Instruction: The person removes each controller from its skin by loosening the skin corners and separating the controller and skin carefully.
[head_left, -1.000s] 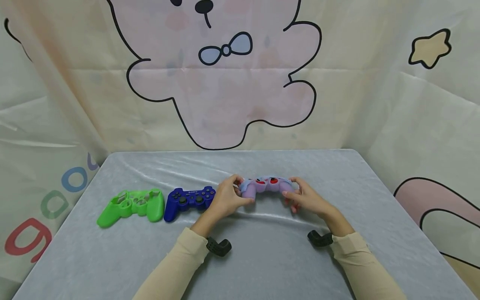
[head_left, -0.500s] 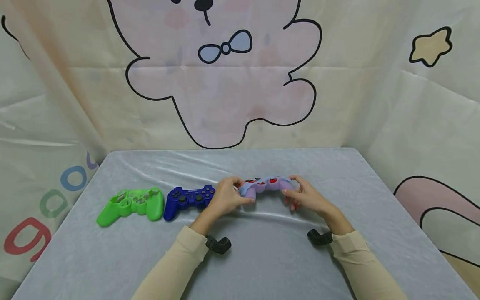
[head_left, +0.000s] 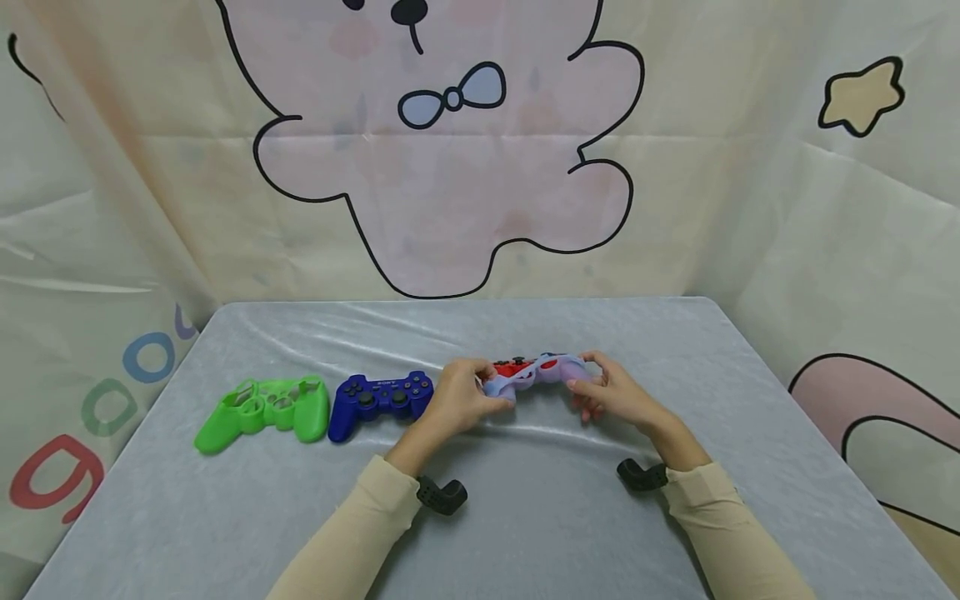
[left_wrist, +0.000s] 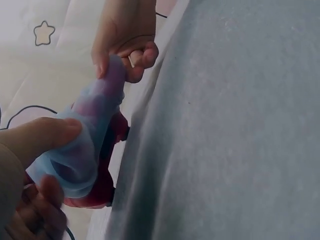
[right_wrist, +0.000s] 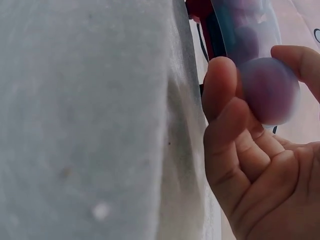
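Observation:
A red game controller [head_left: 512, 366] is partly covered by a soft, translucent purple and light-blue silicone sleeve [head_left: 573, 372]. On its left side the red buttons and face show bare, while the right grip stays wrapped. My left hand [head_left: 459, 395] pinches the sleeve at the left grip; in the left wrist view the sleeve [left_wrist: 80, 150] bunches between thumb and fingers, with red casing [left_wrist: 100, 187] exposed beneath. With thumb and fingers, my right hand [head_left: 621, 395] holds the covered right grip, whose rounded end [right_wrist: 272, 92] fills part of the right wrist view.
Left of the hands lies a blue controller [head_left: 378, 402], close to the left hand. Beside it, further left, sits a bright green sleeve [head_left: 262, 410], apparently hollow. All rest on a table with grey cloth [head_left: 540, 517]; a printed curtain [head_left: 450, 183] hangs behind.
The sleeve's left part has slid forward off the controller's face, so more red casing shows. My left hand has shifted slightly right; the right hand has stayed nearly still.

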